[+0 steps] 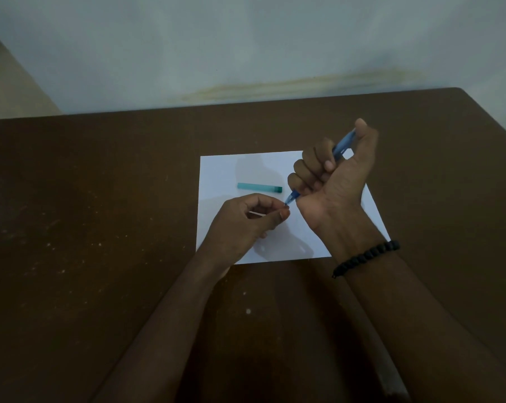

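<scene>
pen (340, 148) centre-right of frame, gripped in right hand's (333, 181) curled fingers | axis upper right to lower left, tip at left hand (246, 225) | left fingers pinch thin white rod (256, 213) beside tip | cap (259, 187) on paper (216, 170)

You hold a blue pen (340, 148) above white paper (222, 170) — a teal cap (259, 187) on it — brown bench (100, 184), black bead bracelet (365, 257).
</scene>
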